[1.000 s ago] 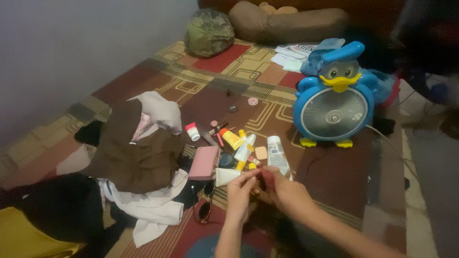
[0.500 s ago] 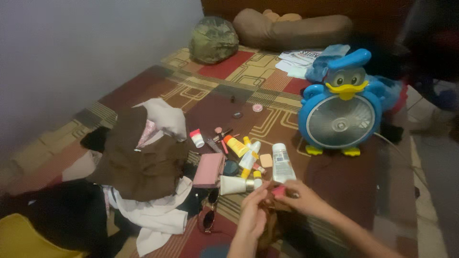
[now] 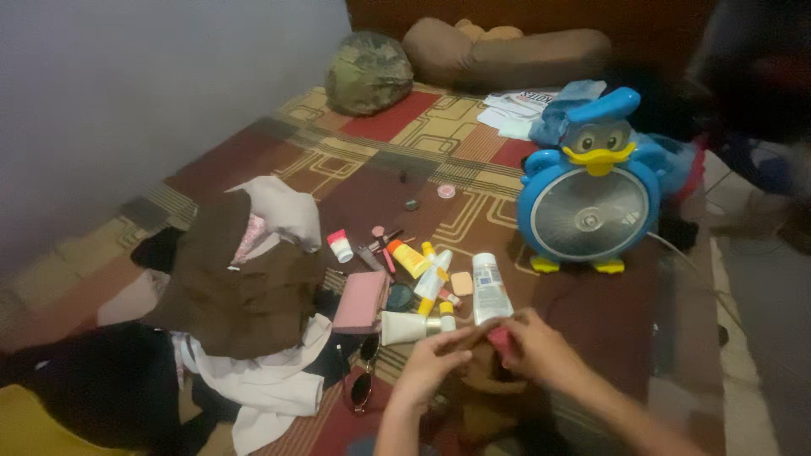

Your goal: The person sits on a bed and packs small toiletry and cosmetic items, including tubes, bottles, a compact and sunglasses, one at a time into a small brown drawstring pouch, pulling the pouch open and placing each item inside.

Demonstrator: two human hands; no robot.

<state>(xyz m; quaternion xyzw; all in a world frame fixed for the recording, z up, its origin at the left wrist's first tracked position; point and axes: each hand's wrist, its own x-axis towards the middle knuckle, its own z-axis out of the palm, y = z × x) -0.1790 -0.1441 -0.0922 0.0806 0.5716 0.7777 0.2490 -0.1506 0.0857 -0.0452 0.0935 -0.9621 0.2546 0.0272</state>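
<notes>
Pinching a small pink thing [image 3: 500, 339] between both hands, just this side of the white tube [image 3: 488, 287]; left hand [image 3: 435, 365] and right hand [image 3: 541, 350] closed on it. Feels light, hard, slippery, so grip its ends.

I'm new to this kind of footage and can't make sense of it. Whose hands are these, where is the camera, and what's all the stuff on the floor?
There is no machine here: a person wears a camera on the head, so it looks down at their own two hands. The left hand and right hand meet over a small pink thing; it is too hidden to say what it is or which hand grips it. On the patterned rug lie tubes and bottles, among them a white tube, a pink wallet, sunglasses and a heap of clothes. A blue duck-shaped fan stands to the right.
</notes>
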